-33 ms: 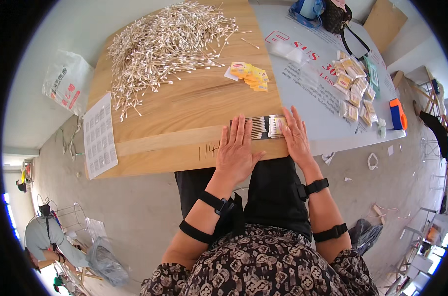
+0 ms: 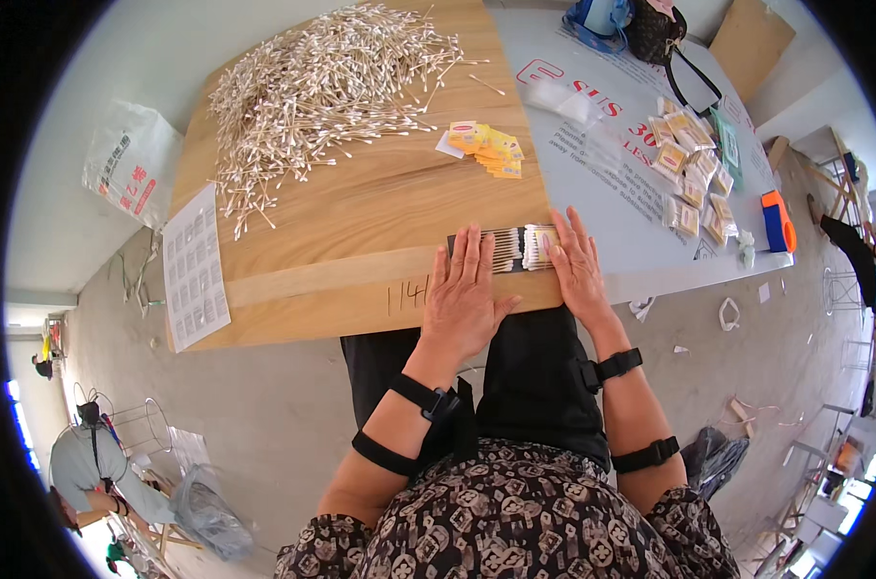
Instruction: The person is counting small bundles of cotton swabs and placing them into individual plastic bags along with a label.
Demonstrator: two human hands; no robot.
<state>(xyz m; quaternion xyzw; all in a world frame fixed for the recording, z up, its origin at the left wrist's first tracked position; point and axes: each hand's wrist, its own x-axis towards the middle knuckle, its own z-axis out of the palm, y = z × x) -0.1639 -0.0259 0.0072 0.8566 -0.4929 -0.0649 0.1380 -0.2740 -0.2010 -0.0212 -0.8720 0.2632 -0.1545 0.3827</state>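
My left hand (image 2: 463, 294) lies flat at the front edge of the wooden board, palm down with fingers stretched out. Under and beside its fingers is a row of cotton swabs (image 2: 505, 250) on a dark strip. A second group of cotton swabs (image 2: 532, 248), with a small yellow-and-white card (image 2: 546, 245) on top, sits just right of that row. My right hand (image 2: 579, 268) rests along this group's right side, fingers extended and partly covering it. Farther back lies a fanned stack of yellow cards (image 2: 491, 147).
A large heap of loose cotton swabs (image 2: 313, 96) covers the board's far left. A printed sheet (image 2: 196, 265) lies at its left edge. On the grey surface at right are several filled packets (image 2: 687, 150), an orange-and-blue tape dispenser (image 2: 778, 222) and bags (image 2: 658, 34). Another person (image 2: 105, 463) sits at lower left.
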